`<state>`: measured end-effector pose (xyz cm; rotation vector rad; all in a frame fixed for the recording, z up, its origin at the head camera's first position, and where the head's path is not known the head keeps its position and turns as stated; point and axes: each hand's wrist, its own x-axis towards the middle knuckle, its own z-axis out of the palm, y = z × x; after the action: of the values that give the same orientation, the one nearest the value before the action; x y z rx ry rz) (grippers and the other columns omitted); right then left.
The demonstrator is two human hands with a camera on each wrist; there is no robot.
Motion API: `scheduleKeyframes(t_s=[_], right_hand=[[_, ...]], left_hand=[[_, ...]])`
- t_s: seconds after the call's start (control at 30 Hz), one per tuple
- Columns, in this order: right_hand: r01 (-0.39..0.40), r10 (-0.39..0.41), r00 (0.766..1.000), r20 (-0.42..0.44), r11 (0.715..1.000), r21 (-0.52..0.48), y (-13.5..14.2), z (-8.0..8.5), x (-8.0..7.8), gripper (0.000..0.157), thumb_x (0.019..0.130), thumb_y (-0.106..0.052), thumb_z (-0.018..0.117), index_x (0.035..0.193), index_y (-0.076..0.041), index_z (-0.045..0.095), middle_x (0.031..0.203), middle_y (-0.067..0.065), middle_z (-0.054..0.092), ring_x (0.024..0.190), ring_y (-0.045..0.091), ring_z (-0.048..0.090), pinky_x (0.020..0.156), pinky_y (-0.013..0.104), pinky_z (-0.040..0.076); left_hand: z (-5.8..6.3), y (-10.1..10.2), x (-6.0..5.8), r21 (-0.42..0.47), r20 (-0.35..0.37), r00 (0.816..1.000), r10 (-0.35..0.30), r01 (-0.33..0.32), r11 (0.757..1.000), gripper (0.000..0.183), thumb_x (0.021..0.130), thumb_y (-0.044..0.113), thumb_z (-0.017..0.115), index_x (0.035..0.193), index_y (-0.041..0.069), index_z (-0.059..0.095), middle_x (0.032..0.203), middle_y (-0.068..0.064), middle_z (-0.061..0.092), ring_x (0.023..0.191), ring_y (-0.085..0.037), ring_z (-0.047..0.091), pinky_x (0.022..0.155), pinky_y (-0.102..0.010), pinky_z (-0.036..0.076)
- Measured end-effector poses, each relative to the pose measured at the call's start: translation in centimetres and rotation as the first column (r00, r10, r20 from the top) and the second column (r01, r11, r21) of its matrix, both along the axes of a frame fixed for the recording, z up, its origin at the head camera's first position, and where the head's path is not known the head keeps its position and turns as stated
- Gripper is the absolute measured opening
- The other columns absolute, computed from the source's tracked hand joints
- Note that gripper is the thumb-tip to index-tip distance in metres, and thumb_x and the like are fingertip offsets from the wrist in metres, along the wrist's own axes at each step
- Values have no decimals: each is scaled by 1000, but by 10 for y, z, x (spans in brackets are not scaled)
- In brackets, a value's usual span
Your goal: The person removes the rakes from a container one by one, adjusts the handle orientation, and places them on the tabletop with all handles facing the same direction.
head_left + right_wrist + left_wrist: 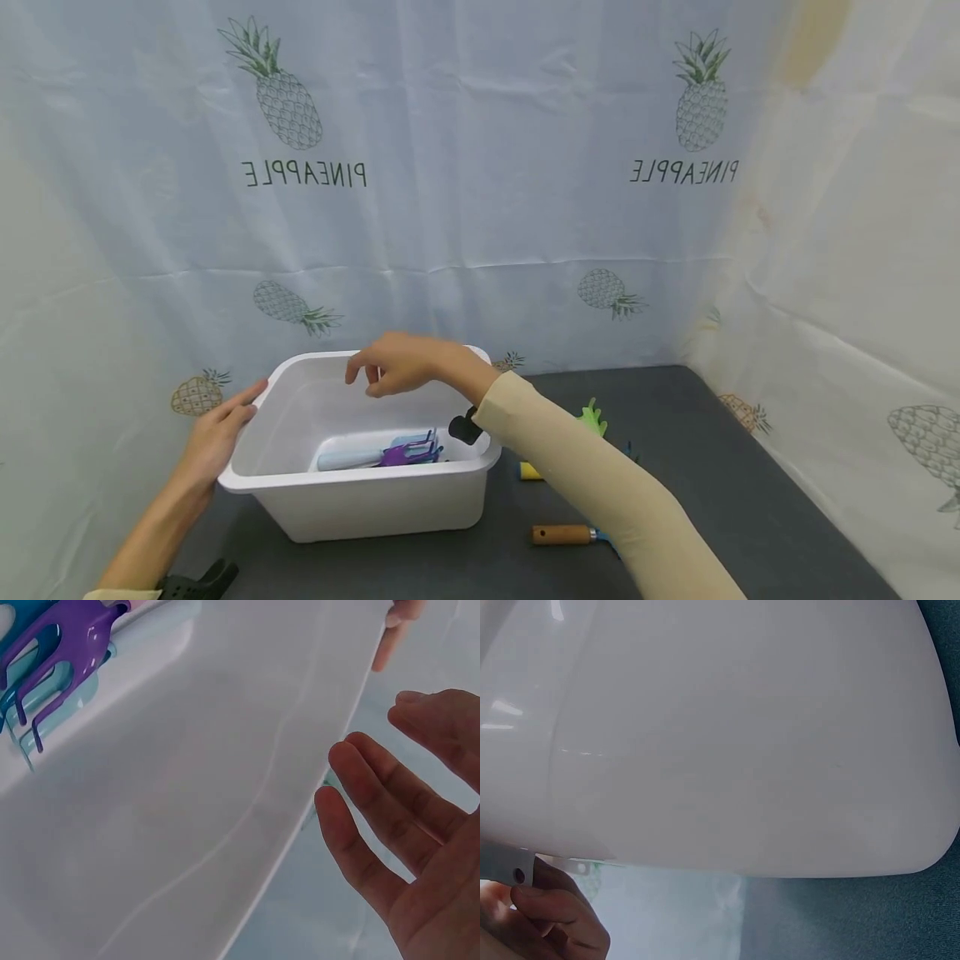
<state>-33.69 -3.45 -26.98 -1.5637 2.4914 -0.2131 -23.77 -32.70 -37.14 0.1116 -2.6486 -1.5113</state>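
A white plastic basin (pixel 367 504) stands on the dark table. My left hand (pixel 212 442) grips its left rim, and the left wrist view shows the thumb and fingers pinching the lip beside the basin's smooth wall (pixel 742 750). Over the basin's far side hovers my right hand (pixel 401 364), holding nothing, its fingers loosely bent and spread. Several small garden tools lie on the basin floor, among them a purple hand fork (pixel 82 637) and a pale blue handle (pixel 348 459). The tools partly overlap, with teal prongs showing beneath the purple ones.
Right of the basin lie a tool with a wooden handle (pixel 561 535), a yellow handle end (pixel 529 472) and a green pronged tool (pixel 592 418); my right sleeve (pixel 592 467) partly hides them. A pineapple-print curtain (pixel 465 208) hangs behind the table (pixel 495 575) and along its sides.
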Motion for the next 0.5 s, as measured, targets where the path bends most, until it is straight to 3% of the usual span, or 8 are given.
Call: scheduleKeyframes(t_s=[0.5], right_hand=[[47,-49,996,75,998,34,-34,-34,-14,32,99,-18,64,131,-20,67,106,-2,70,87,9,61,75,20,50]], left_hand=[[-2,-1,-1,19,13,1000,3,-4,1000,56,112,35,31,162,10,30,165,-28,29,89,22,54,74,-20,57]])
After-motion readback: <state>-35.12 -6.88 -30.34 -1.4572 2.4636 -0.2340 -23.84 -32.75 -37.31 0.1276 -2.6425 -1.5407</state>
